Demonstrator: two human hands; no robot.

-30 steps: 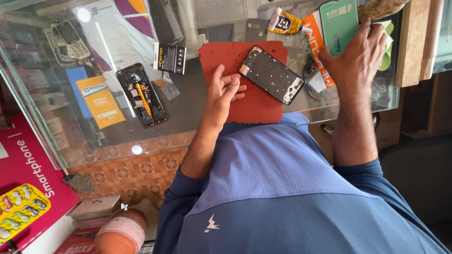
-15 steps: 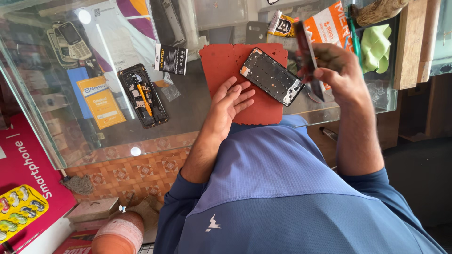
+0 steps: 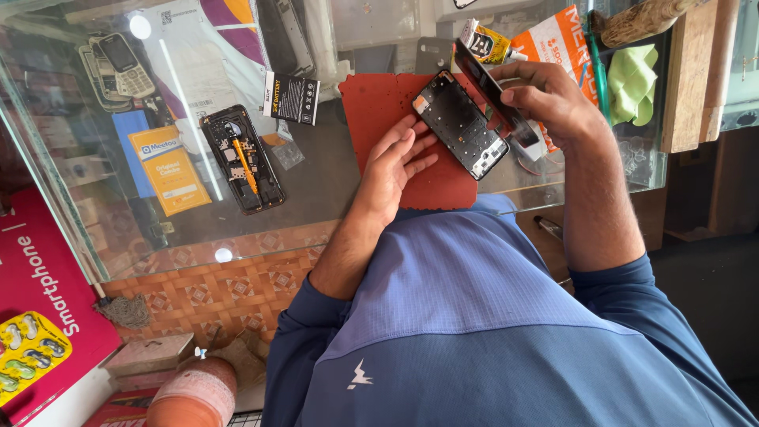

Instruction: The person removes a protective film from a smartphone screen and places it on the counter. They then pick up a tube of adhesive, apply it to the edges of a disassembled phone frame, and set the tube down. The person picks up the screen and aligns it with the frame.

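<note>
While the left hand [image 3: 395, 162] is rested flat on the red mat [image 3: 371, 111], fingertips touching the frame [image 3: 461, 125], nothing's gripped. A dark panel [image 3: 494, 95] is pinched in the right hand [image 3: 545, 99], just right of the frame, long axes roughly parallel.

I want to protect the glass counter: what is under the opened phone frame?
The opened phone frame lies on a red mat, which rests on the glass counter. The left hand covers part of the mat.

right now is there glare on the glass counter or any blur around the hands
Head view: daylight is bright; the glass counter carries round glare spots at upper left and lower middle plus pale reflections. The left hand, right hand and phone frame look sharp, with soft shadows on the red mat.
</note>
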